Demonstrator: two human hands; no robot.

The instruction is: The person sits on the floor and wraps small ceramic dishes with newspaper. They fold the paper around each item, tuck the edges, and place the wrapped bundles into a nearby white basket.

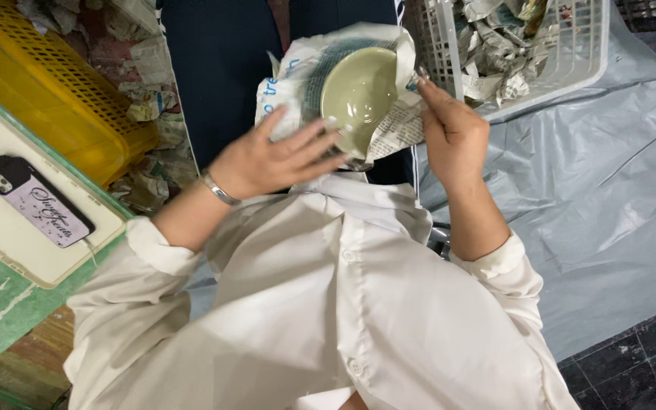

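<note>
Head view: we see the pale green bowl (358,95) at 12 o'clock, half out of its newspaper wrap (396,129). Left hand (267,163) cups the bowl's underside, fingers spread wide; right hand (453,133) pinches the paper's edge at 2 o'clock. White basket (586,53) of crumpled paper beyond — wrap not yet fully off.

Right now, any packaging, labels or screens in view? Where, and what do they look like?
Newspaper wrap: printed sheet around green bowl, held by left hand and right hand.
Phone: left, face down on cream tray, lilac case, black top.
Crumpled newspaper: in white basket, top right.
</note>
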